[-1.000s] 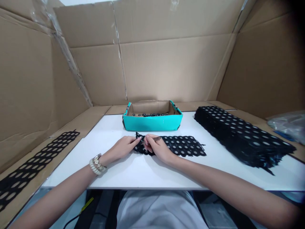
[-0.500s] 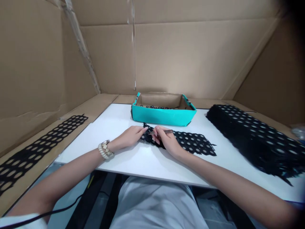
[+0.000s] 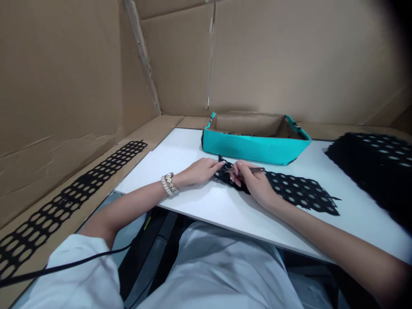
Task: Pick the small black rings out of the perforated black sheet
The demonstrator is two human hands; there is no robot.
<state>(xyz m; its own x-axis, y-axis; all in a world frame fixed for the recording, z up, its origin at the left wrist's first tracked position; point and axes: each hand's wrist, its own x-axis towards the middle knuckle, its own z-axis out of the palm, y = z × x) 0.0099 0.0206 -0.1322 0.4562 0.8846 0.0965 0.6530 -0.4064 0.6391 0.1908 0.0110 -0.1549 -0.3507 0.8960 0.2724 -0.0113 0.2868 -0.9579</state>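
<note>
A black sheet (image 3: 299, 191) with rows of round holes lies on the white table, slanting across in front of me. My left hand (image 3: 202, 170) is closed at its left end, thumb and fingers pinching the edge. Over the same end, my right hand (image 3: 252, 178) grips a slim metal tool, apparently tweezers (image 3: 257, 170), with the tip pointing left toward my left fingertips. My right hand and forearm hide the middle of the sheet. What lies right at the tool's tip is too small to make out.
Behind the sheet stands a turquoise-fronted cardboard box (image 3: 251, 148) with black pieces partly visible inside. A thick stack of black perforated sheets (image 3: 370, 167) sits at the right. A long perforated strip (image 3: 77, 193) lies on the cardboard at left. Cardboard walls (image 3: 273, 60) enclose the table.
The view has turned to the left, so everything appears shifted right. Both hands keep their hold at the sheet's left end, with hardly any movement relative to it.
</note>
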